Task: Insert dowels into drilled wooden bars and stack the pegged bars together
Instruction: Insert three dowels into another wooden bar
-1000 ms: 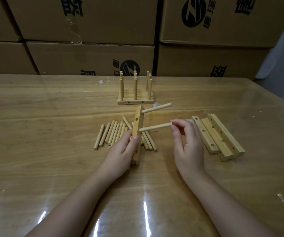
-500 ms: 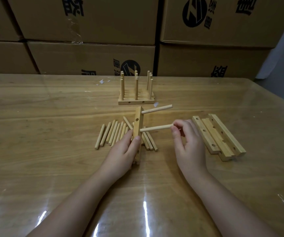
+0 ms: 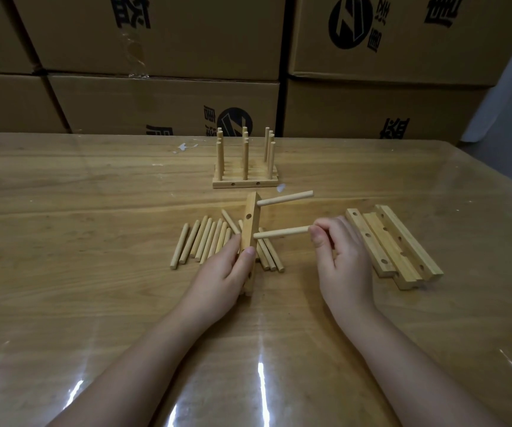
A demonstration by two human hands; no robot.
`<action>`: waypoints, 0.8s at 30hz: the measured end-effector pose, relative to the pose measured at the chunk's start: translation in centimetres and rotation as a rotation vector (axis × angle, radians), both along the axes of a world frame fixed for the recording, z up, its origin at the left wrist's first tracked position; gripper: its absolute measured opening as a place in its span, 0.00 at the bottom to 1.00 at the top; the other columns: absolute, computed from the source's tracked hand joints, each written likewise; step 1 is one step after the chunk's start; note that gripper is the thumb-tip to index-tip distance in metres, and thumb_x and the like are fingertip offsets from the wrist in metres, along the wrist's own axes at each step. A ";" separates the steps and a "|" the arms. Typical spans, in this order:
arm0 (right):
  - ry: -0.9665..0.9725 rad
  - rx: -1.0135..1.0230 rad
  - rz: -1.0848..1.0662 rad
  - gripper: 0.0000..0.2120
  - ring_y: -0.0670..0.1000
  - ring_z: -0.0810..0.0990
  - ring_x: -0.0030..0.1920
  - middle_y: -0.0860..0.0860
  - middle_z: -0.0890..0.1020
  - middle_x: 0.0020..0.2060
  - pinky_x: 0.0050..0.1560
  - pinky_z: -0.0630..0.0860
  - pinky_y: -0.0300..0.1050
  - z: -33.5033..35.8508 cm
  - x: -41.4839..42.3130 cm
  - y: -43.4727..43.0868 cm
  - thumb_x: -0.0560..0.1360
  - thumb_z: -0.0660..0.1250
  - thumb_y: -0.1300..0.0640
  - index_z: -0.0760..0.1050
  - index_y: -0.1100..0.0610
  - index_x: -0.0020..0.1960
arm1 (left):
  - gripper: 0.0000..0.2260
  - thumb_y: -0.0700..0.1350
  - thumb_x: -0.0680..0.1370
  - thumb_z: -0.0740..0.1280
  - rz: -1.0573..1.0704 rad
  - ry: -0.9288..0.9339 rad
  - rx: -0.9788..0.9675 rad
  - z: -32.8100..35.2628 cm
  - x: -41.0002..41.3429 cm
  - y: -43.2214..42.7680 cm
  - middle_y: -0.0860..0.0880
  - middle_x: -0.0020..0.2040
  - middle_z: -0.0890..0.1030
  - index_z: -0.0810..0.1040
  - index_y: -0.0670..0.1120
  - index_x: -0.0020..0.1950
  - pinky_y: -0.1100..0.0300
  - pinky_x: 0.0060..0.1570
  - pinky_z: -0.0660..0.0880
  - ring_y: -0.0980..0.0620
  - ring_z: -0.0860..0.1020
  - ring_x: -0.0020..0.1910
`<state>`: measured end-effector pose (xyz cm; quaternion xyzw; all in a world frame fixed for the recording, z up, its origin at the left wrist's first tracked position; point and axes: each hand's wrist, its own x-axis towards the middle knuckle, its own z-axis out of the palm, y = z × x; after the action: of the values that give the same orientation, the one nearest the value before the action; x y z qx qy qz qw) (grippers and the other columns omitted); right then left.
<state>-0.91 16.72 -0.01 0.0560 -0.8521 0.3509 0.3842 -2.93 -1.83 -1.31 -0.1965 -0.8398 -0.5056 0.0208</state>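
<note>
Entry: the fingers [image 3: 319, 238] of the right hand [image 3: 344, 266] are pinched on the free end of a pale round wooden dowel [image 3: 279, 233]. Its other end sits in a light drilled wooden bar [image 3: 250, 229].
- The left hand [image 3: 220, 272] has its fingers clamped round that bar, held on end and slightly tilted.
- A second dowel [image 3: 285, 198] sits in the bar's upper hole.
- Loose dowels [image 3: 205, 238] lie on the glossy worktop [image 3: 94, 241], partly hidden behind the bar.
- Bare drilled bars [image 3: 393, 245] lie just right of the right hand.
- A pegged stack [image 3: 245, 177] stands farther back.
- Brown cardboard boxes [image 3: 162, 35] are stacked behind.

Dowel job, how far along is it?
Done: a pegged stack stands at the back. In hand: the left hand grips a bar with a first dowel in; the right hand pinches a second dowel at its face. Left: loose dowels and bare bars.
</note>
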 end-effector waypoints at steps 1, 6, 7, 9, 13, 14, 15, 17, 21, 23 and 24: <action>-0.005 -0.001 0.001 0.08 0.47 0.72 0.42 0.46 0.74 0.39 0.41 0.65 0.32 0.0 0.0 0.0 0.78 0.61 0.58 0.77 0.60 0.46 | 0.07 0.52 0.81 0.56 0.002 0.004 0.001 0.0 0.1 0.0 0.64 0.37 0.76 0.72 0.63 0.49 0.71 0.36 0.69 0.64 0.74 0.37; -0.015 -0.014 0.003 0.10 0.46 0.71 0.41 0.45 0.73 0.38 0.42 0.66 0.31 -0.1 0.0 0.0 0.78 0.59 0.56 0.76 0.59 0.45 | 0.11 0.50 0.81 0.58 0.023 0.036 -0.020 -0.1 0.3 0.0 0.61 0.36 0.74 0.69 0.68 0.44 0.76 0.39 0.67 0.72 0.73 0.39; -0.018 -0.014 0.003 0.10 0.45 0.71 0.40 0.44 0.73 0.37 0.42 0.65 0.31 -0.1 0.0 0.0 0.78 0.59 0.55 0.76 0.58 0.45 | 0.10 0.50 0.81 0.58 0.016 0.038 -0.023 -0.1 0.2 0.0 0.60 0.36 0.75 0.69 0.66 0.45 0.75 0.37 0.68 0.69 0.74 0.38; -0.020 -0.012 0.003 0.09 0.44 0.70 0.40 0.43 0.72 0.37 0.41 0.65 0.29 0.0 0.1 0.0 0.79 0.59 0.55 0.76 0.57 0.44 | 0.08 0.50 0.81 0.58 0.007 0.039 -0.030 -0.1 0.1 -0.1 0.57 0.36 0.75 0.69 0.64 0.47 0.71 0.36 0.68 0.66 0.74 0.37; -0.031 -0.014 0.010 0.09 0.44 0.70 0.39 0.43 0.72 0.36 0.41 0.64 0.28 0.0 0.0 0.1 0.78 0.59 0.55 0.75 0.57 0.44 | 0.05 0.51 0.81 0.57 -0.005 0.040 -0.057 -0.1 -0.1 0.0 0.57 0.36 0.75 0.71 0.60 0.48 0.67 0.35 0.69 0.64 0.73 0.35; -0.035 -0.019 0.013 0.10 0.44 0.70 0.39 0.43 0.72 0.36 0.41 0.65 0.29 0.0 0.0 0.2 0.78 0.59 0.54 0.75 0.57 0.43 | 0.05 0.52 0.81 0.57 -0.009 0.039 -0.065 0.0 -0.1 0.0 0.57 0.35 0.75 0.71 0.60 0.48 0.67 0.35 0.69 0.63 0.73 0.35; -0.039 -0.024 0.015 0.11 0.44 0.70 0.39 0.42 0.71 0.35 0.40 0.64 0.29 0.0 -0.1 0.2 0.78 0.58 0.53 0.75 0.56 0.43 | 0.05 0.52 0.81 0.56 -0.011 0.042 -0.074 -0.1 -0.1 0.0 0.57 0.36 0.75 0.70 0.60 0.48 0.67 0.35 0.68 0.63 0.73 0.36; -0.043 -0.026 0.017 0.11 0.45 0.70 0.38 0.42 0.71 0.34 0.39 0.64 0.30 0.0 -0.2 0.2 0.78 0.59 0.53 0.74 0.56 0.42 | 0.05 0.52 0.81 0.56 -0.010 0.052 -0.091 -0.1 -0.1 0.0 0.58 0.36 0.75 0.70 0.60 0.49 0.67 0.35 0.68 0.63 0.73 0.37; -0.042 -0.028 0.029 0.12 0.45 0.69 0.36 0.41 0.69 0.31 0.36 0.63 0.32 -0.1 -0.3 0.3 0.79 0.58 0.54 0.71 0.55 0.38 | 0.06 0.53 0.81 0.56 0.002 0.056 -0.120 0.0 0.0 0.1 0.56 0.38 0.76 0.71 0.56 0.54 0.61 0.39 0.71 0.62 0.74 0.38; -0.045 -0.035 0.032 0.14 0.44 0.69 0.35 0.42 0.69 0.30 0.35 0.63 0.33 -0.3 -0.3 0.4 0.79 0.58 0.53 0.71 0.57 0.36 | 0.06 0.53 0.81 0.56 0.006 0.063 -0.134 -0.1 0.0 0.1 0.55 0.37 0.75 0.71 0.56 0.54 0.57 0.40 0.71 0.61 0.74 0.37; -0.047 -0.037 0.033 0.15 0.43 0.69 0.35 0.42 0.68 0.30 0.35 0.63 0.33 -0.3 -0.3 0.5 0.79 0.58 0.53 0.70 0.57 0.36 | 0.05 0.53 0.81 0.56 0.008 0.068 -0.141 -0.1 0.0 0.1 0.55 0.36 0.75 0.70 0.56 0.53 0.57 0.40 0.72 0.61 0.74 0.37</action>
<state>-1.17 17.18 -0.30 0.0545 -0.8532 0.3741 0.3593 -2.89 -1.74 -1.38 -0.2114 -0.8729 -0.4381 0.0375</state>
